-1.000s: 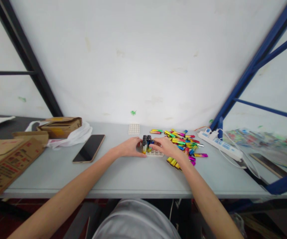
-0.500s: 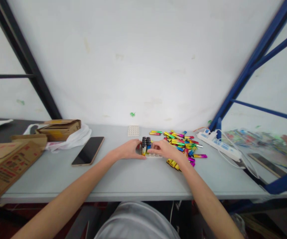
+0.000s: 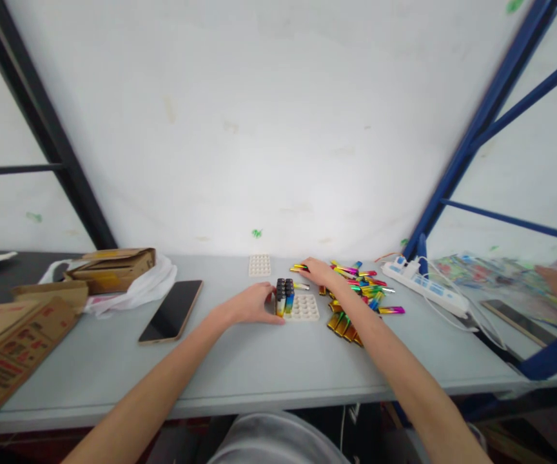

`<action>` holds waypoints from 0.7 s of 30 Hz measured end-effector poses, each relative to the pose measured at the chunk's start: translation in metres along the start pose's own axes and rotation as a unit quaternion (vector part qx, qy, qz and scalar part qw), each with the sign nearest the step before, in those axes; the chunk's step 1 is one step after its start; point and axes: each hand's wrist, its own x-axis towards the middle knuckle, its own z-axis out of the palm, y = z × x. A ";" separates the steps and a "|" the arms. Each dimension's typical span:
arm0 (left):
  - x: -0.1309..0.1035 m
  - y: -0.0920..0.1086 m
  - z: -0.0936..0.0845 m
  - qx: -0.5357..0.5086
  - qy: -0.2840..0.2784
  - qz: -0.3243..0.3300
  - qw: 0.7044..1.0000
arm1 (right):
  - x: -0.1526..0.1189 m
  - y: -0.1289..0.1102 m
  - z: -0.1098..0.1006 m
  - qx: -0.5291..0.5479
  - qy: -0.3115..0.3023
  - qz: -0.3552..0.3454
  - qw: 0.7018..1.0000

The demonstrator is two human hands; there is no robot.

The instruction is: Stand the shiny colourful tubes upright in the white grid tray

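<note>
A white tray (image 3: 307,309) with rows of round holes lies on the table, and several lighters (image 3: 285,296) with black tops stand upright in its left part. My left hand (image 3: 254,305) curves round the tray's left end, thumb along the front and fingers behind, gripping it beside the upright lighters. Past the tray's back right, my right hand (image 3: 318,272) has its fingers closed on a shiny yellow-green lighter (image 3: 298,267) that lies flat. Its fingertips are partly hidden. The loose pile of metallic-coloured lighters (image 3: 343,322) is by my right forearm, which covers some of it.
A second holed tray (image 3: 260,265) lies near the wall. To the left are a phone (image 3: 172,310), a white plastic bag (image 3: 157,277) and cardboard boxes (image 3: 31,341). A power strip (image 3: 423,287) with cables lies right, beside a blue metal frame (image 3: 457,154).
My right hand has left the tray and moved back to a loose lighter, uncovering the tray's holes. My left hand stays at the tray's left end. The camera view has tilted slightly.
</note>
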 end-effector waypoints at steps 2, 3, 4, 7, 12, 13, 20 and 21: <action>0.000 0.000 0.000 0.005 -0.002 0.001 1.000 | -0.011 -0.002 -0.003 -0.009 0.005 -0.007 1.000; 0.000 0.001 0.000 0.008 -0.003 0.002 1.000 | -0.018 -0.002 -0.006 -0.013 0.005 -0.016 1.000; 0.000 0.000 0.000 0.009 -0.004 0.004 1.000 | -0.025 -0.002 -0.010 -0.014 0.003 -0.029 0.999; 0.001 -0.001 0.001 0.006 -0.006 0.006 1.000 | -0.043 -0.003 -0.024 0.025 -0.016 -0.065 0.997; 0.001 -0.001 0.000 -0.004 0.003 0.005 1.000 | -0.057 -0.002 -0.041 0.159 0.084 -0.026 0.983; 0.001 0.000 0.000 -0.005 0.003 0.005 1.000 | -0.058 -0.003 -0.041 0.184 0.116 -0.016 0.976; 0.000 0.001 -0.002 -0.004 -0.002 0.004 1.000 | -0.068 -0.014 -0.020 0.358 0.190 0.061 0.912; 0.000 0.001 -0.002 -0.003 -0.002 0.004 1.000 | -0.070 -0.017 -0.019 0.382 0.180 0.075 0.903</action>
